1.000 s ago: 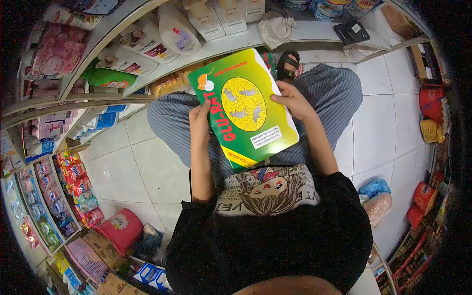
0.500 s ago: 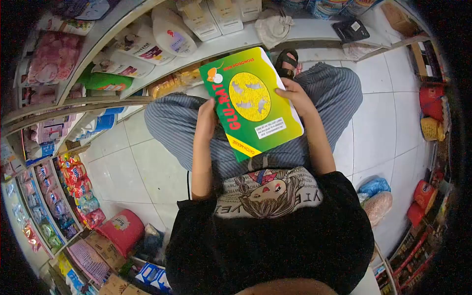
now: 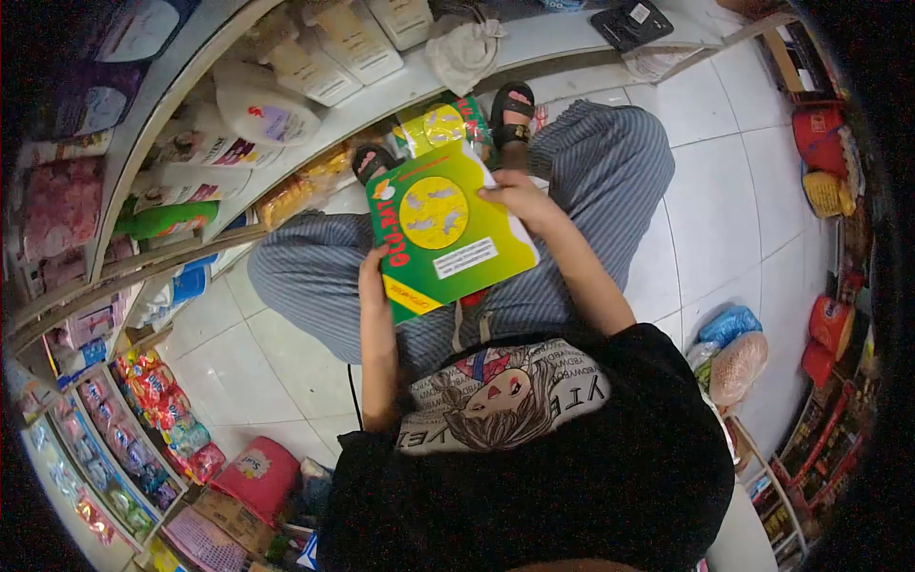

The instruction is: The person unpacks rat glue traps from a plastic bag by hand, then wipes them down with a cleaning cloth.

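I hold a flat green and yellow package (image 3: 440,229) printed "GLU-RAT" with a yellow oval of mouse shapes, over my lap. My left hand (image 3: 374,276) grips its near left edge. My right hand (image 3: 519,198) grips its far right edge. A second package of the same kind (image 3: 440,124) lies on the floor just beyond it, beside my sandalled feet (image 3: 511,110). I am crouched in striped trousers (image 3: 610,162) close to the lower shelf.
Shelves (image 3: 381,95) with bottles, cartons and refill pouches curve along the left and top. A cloth (image 3: 463,50) and a black device (image 3: 631,21) lie on the shelf ledge. Snack packets (image 3: 162,419) hang at lower left. Bagged goods (image 3: 734,362) and red containers (image 3: 820,129) line the right. White floor tiles (image 3: 724,191) lie between.
The view has tilted down and the package now sits lower and further left in frame. A second package and both feet have come into sight. My hands keep the same grip.
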The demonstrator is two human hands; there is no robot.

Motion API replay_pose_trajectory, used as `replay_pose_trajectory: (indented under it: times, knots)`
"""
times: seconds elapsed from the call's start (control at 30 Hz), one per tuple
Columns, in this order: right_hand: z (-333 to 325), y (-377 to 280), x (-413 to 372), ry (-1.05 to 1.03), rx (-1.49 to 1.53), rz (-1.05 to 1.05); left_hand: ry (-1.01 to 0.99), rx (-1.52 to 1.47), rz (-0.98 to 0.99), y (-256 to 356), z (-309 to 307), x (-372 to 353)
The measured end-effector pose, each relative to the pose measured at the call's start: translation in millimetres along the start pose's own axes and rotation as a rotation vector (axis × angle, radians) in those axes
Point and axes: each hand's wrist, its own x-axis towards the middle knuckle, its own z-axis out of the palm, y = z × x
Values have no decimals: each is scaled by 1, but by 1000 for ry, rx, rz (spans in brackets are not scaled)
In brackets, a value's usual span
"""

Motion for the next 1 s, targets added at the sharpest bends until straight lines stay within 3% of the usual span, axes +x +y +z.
replay_pose_trajectory:
  times: [0.07, 0.2, 0.4, 0.47, 0.53, 0.57, 0.63, 0.67, 0.7, 0.77, 1.0]
  knots:
    - [0, 4, 4, -36, 72, -9, -26, -19, -53, 7, 1, 0]
    - [-3, -9, 7, -102, 62, 20, 21, -104, 24, 20, 38, -13]
    - [-3, 0, 7, -55, 65, 65, -2, 38, -100, 18, 17, 5]
    - [-7, -4, 4, -49, 128, 52, 14, 243, -74, 23, 19, 13]
    - [-17, -14, -2, -34, 501, 69, 34, 430, -31, 23, 44, 26]
    - [-21, -29, -12, -63, 641, -6, -76, 458, -39, 18, 50, 39]
    - [-29, -22, -3, 158, 847, -95, -152, 353, -177, 16, 80, 65]
    - [-28, -30, -6, 299, 877, -160, -280, 141, -274, 9, 81, 85]
    - [-29, -35, -12, 304, 877, -162, -409, -76, -370, -1, 77, 101]
    - [-25, -39, -25, 395, 565, -206, -407, -64, -368, -13, 66, 124]
    - [-13, -38, -23, 508, 665, -337, -397, -16, -290, -74, 72, 199]
